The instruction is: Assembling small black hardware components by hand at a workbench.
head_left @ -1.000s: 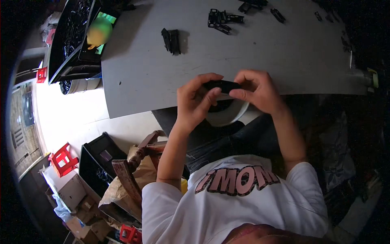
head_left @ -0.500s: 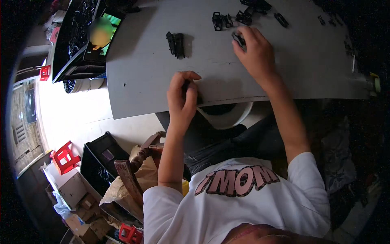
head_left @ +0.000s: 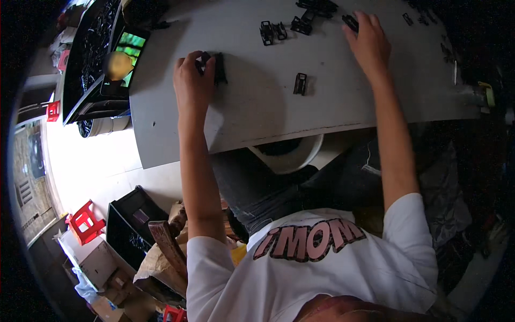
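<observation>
Your left hand (head_left: 193, 83) is pinching a black piece (head_left: 201, 64), your right hand (head_left: 372, 47) gripping a black clip (head_left: 350, 22), a dark frame (head_left: 300, 84) lying between.

Black parts (head_left: 300, 84) — grey tabletop (head_left: 335, 102) — red stool (head_left: 92, 232).

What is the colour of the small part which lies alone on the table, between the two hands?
The small part is black, seen best in the head view.

From the picture's centre: left hand (head_left: 192, 80) at eleven o'clock, pinching a black part (head_left: 200, 65); black slotted bracket (head_left: 300, 84) on the grey table (head_left: 161, 102) at one; right hand (head_left: 369, 47) toward half past one, fingertips at another black piece (head_left: 350, 23).
</observation>
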Demonstrator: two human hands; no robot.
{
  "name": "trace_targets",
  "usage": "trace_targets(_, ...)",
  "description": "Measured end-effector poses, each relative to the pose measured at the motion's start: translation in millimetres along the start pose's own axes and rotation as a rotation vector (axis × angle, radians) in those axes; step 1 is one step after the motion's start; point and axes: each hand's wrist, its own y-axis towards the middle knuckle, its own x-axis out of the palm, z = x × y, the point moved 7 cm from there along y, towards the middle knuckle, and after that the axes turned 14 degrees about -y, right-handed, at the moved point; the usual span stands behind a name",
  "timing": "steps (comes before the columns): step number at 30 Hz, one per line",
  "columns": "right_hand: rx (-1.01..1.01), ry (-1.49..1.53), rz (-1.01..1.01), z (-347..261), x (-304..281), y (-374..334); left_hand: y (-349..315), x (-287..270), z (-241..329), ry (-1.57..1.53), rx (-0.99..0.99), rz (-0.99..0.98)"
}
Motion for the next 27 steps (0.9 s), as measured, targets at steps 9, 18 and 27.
trace_targets(9,-0.024,0.374,-0.138,0.4,13.5,-40.8,-17.9,-10.6,35.2,-0.056,0.117,0.163)
trace_targets(18,-0.059,0.094,-0.441,-28.1,-12.0,-55.8,-63.3,85.2,113.3,-0.141,0.139,-0.472)
trace_targets(27,-0.279,0.404,-0.111,-113.2,-13.8,-10.3,-9.9,52.6,70.5,-0.318,0.198,-0.115)
